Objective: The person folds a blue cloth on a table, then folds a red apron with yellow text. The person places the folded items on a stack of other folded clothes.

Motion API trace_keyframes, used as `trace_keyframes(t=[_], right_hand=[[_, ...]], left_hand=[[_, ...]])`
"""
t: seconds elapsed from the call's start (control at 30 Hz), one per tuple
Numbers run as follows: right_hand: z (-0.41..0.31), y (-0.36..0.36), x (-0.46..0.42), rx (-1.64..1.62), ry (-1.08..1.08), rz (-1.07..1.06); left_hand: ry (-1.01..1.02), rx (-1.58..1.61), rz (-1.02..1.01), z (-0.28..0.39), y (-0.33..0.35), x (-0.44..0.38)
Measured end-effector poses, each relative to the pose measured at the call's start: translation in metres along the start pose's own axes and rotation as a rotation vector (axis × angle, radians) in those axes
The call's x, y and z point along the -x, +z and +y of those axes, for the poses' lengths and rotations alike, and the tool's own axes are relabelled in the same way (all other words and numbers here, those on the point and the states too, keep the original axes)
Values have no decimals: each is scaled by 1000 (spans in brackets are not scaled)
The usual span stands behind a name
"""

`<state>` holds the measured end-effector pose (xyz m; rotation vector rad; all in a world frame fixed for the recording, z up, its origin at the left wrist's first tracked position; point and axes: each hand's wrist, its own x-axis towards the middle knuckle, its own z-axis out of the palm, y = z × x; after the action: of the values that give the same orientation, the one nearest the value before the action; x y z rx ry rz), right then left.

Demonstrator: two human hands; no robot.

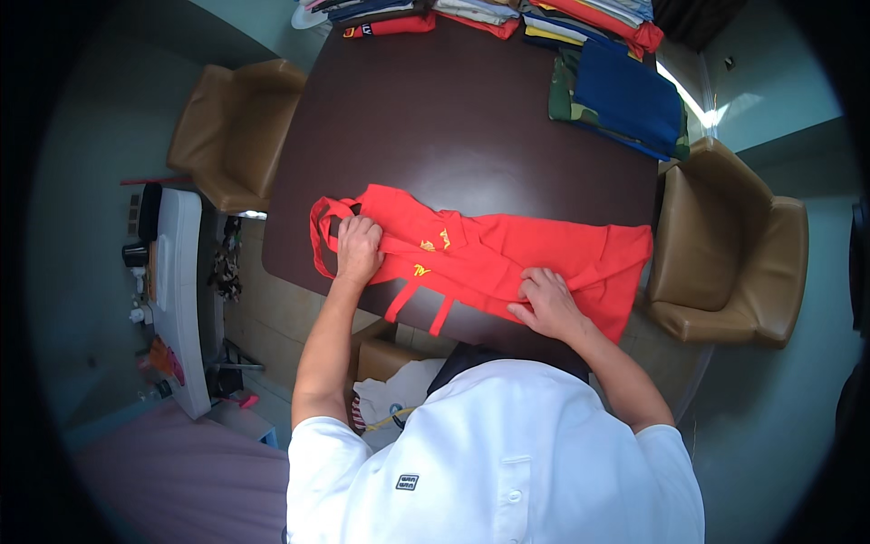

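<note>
A red cloth apron (503,238) with yellow lettering and straps lies across the near part of a dark brown table (435,122), partly folded and wrinkled. My left hand (360,248) is at its left end beside the looped neck strap, fingers curled down on the cloth; whether they pinch it I cannot tell. My right hand (547,302) rests on the near edge of the apron's right part, fingers spread and slightly bent. Two short strap ends (442,316) hang towards the table's near edge between my hands.
Stacks of folded clothes (476,13) line the table's far edge. Folded blue and camouflage cloth (629,102) lies at the far right. Brown leather chairs (238,136) flank the table, one on each side. A white side table (183,292) with small items stands at left.
</note>
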<state>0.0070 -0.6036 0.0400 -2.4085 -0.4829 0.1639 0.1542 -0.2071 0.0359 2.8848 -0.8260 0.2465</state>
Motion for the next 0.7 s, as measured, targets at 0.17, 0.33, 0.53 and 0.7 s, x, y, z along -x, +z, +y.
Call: trace_keyframes(t=[0.17, 0.33, 0.53, 0.7], right_hand=[[14, 16, -10, -222, 296, 70], [9, 8, -34, -209, 374, -75], [-3, 34, -97, -120, 252, 10], [-14, 47, -146, -120, 461, -183]], left_hand=[[7, 28, 17, -4, 2, 15], [-32, 84, 44, 0, 0, 24], [-85, 145, 43, 4, 1, 25], [-91, 180, 71, 4, -1, 28]])
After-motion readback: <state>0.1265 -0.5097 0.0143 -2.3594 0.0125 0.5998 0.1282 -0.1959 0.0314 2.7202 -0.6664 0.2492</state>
